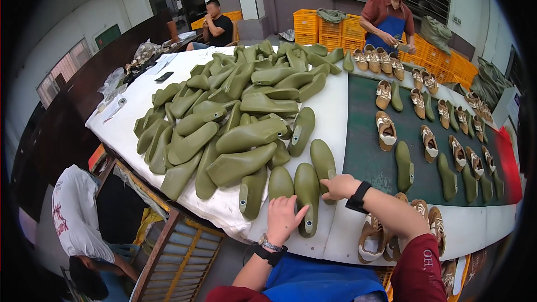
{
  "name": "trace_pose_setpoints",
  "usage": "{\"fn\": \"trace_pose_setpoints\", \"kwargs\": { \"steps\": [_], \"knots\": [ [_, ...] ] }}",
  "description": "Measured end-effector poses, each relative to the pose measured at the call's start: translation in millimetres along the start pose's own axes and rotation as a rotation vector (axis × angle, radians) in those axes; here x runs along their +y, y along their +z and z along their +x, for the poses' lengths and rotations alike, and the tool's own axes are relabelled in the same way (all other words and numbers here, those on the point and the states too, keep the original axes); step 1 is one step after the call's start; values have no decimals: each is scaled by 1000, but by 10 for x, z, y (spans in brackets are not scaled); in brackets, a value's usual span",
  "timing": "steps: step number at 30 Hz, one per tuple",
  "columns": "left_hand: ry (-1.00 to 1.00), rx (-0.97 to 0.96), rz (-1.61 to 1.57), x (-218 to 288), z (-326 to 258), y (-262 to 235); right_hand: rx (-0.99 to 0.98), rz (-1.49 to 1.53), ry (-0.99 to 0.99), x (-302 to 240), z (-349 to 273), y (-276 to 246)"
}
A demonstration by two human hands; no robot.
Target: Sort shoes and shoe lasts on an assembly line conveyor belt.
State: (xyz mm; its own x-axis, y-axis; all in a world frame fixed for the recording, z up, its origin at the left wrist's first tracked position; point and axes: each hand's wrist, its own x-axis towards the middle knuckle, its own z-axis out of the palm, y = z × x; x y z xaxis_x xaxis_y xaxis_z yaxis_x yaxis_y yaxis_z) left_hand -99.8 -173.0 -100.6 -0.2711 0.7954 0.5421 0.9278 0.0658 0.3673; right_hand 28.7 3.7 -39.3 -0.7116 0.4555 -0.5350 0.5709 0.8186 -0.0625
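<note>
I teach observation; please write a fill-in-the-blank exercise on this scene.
The shoe lasts at the left hand and right hand are coloured ____.
The big pile lies to the ____ of the dark mat.
The co-worker at upper right wears a blue ____.
Missing words: green; left; apron.

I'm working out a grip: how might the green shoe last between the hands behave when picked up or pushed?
The green shoe last is probably stiff, since its form shows no sagging. Its smooth, faintly shiny surface may be slippery. Its rounded sides suggest it could rock when nudged.
</note>
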Motion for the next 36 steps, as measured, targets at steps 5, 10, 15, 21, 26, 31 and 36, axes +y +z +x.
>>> {"fn": "trace_pose_setpoints", "kwargs": {
  "steps": [5,10,15,21,26,31,36],
  "knots": [
    [-10,-27,-15,-21,2,14,68,34,95,39,96,141],
    [-20,-23,-25,-47,-17,23,147,69,177,281,152,132],
    [-34,-33,-50,-16,5,3,172,74,313,605,279,92],
    [-38,-36,-54,-4,18,-19,251,204,422,1105,382,485],
    [-32,-57,-48,-7,1,-7,356,390,554,1270,458,694],
    [-24,-31,-58,2,46,0,343,379,517,1371,485,750],
    [-50,-62,-63,-7,30,19,337,396,519,1358,471,739]
  ]
}}
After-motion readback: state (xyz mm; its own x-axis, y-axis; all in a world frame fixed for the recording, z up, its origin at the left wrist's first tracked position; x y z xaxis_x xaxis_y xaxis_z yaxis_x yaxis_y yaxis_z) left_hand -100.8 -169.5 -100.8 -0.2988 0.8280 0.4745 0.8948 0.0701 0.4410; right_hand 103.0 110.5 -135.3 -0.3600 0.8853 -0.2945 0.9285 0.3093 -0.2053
